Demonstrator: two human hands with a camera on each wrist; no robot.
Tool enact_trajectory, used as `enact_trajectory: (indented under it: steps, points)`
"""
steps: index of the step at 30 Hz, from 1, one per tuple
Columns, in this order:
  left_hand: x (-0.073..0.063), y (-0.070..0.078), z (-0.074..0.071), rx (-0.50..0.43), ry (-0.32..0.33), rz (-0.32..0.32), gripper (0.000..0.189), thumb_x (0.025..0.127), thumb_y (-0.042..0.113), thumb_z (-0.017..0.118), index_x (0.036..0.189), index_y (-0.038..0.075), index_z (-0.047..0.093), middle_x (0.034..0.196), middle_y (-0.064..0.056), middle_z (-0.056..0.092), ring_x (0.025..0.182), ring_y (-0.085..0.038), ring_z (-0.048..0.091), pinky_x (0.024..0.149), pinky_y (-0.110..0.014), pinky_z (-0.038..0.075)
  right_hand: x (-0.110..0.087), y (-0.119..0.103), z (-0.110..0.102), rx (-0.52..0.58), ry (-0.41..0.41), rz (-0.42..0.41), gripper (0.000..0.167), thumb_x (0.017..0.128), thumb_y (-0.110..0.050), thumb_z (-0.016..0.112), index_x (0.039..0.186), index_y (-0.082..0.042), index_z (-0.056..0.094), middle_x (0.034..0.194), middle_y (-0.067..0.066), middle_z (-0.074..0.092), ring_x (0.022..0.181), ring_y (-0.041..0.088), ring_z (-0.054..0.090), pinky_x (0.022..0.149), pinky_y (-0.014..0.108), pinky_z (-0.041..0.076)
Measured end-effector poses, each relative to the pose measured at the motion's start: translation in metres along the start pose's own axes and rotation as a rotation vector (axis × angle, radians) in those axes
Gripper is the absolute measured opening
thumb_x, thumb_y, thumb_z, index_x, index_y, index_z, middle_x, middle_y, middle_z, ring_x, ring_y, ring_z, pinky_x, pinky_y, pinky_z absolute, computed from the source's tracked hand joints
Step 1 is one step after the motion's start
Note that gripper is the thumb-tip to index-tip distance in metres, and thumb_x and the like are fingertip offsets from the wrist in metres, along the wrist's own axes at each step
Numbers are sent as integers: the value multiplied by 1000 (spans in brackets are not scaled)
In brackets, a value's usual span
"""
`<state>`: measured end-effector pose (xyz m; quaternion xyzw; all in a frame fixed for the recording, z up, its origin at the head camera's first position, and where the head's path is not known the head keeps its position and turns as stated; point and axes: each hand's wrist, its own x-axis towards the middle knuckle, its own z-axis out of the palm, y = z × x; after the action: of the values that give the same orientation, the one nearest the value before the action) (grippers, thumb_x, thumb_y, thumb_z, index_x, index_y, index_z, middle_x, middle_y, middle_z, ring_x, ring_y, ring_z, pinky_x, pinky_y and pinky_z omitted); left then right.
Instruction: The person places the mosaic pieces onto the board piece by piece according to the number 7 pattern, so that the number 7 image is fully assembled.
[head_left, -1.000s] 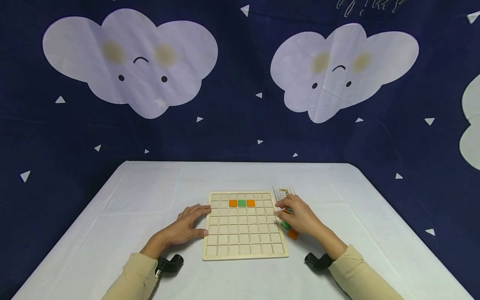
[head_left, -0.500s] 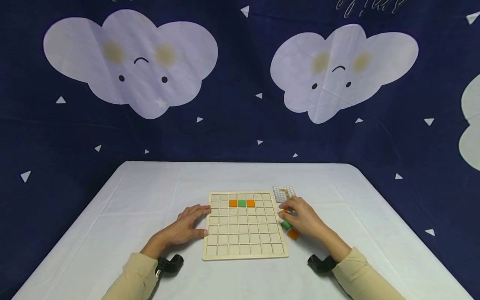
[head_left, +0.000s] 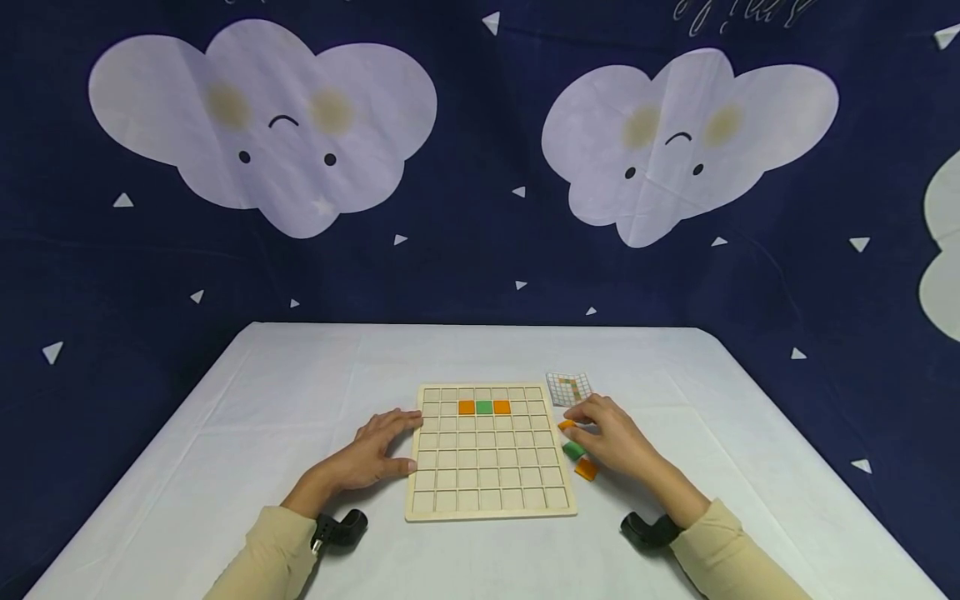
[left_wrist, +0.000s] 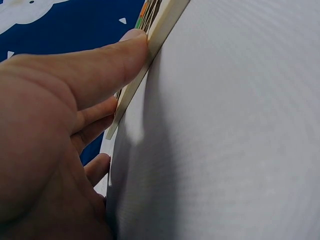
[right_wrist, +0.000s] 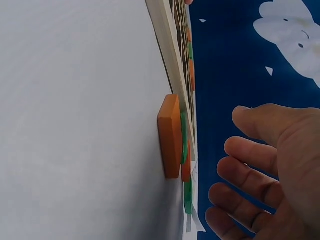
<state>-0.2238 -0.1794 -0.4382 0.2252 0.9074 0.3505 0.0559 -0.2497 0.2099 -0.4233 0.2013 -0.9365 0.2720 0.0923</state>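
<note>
A wooden grid board [head_left: 487, 504] lies flat, with an orange tile [head_left: 467, 407], a green tile [head_left: 483, 407] and another orange tile [head_left: 502, 407] side by side in one row of its squares. My left hand [head_left: 371, 454] touches the board's left edge with extended fingers; the thumb [left_wrist: 122, 57] meets that edge in the left wrist view. Beyond the right edge, my right hand [head_left: 611, 433] hovers with loosely bent fingers over loose tiles. Nothing shows between its fingertips in the right wrist view. Below it are an orange tile [head_left: 587, 469], a green tile [head_left: 573, 450] and an orange tile [head_left: 566, 425].
A small card [head_left: 567, 388] printed with a grid and coloured squares lies by the board's upper right corner. Another green tile [right_wrist: 188, 197] shows among the loose ones in the right wrist view. White cloth covers the table [head_left: 225, 458]; a dark cloud-print curtain [head_left: 480, 275] hangs behind.
My right hand has drifted slightly right and away from the board, uncovering more of the card and of the nearest orange tile. The left hand and the board tiles stay put.
</note>
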Motion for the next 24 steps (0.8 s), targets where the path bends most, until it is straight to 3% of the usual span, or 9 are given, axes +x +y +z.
enact_trajectory:
  steps: [24]
  points:
    - [1, -2, 0, 2, 0, 10, 66, 84, 31, 69, 140, 9, 42, 152, -14, 32, 141, -42, 19, 111, -66, 9, -4, 15, -8, -34, 18, 42, 23, 82, -19, 72, 104, -11, 70, 94, -2, 62, 92, 14, 54, 79, 34, 47]
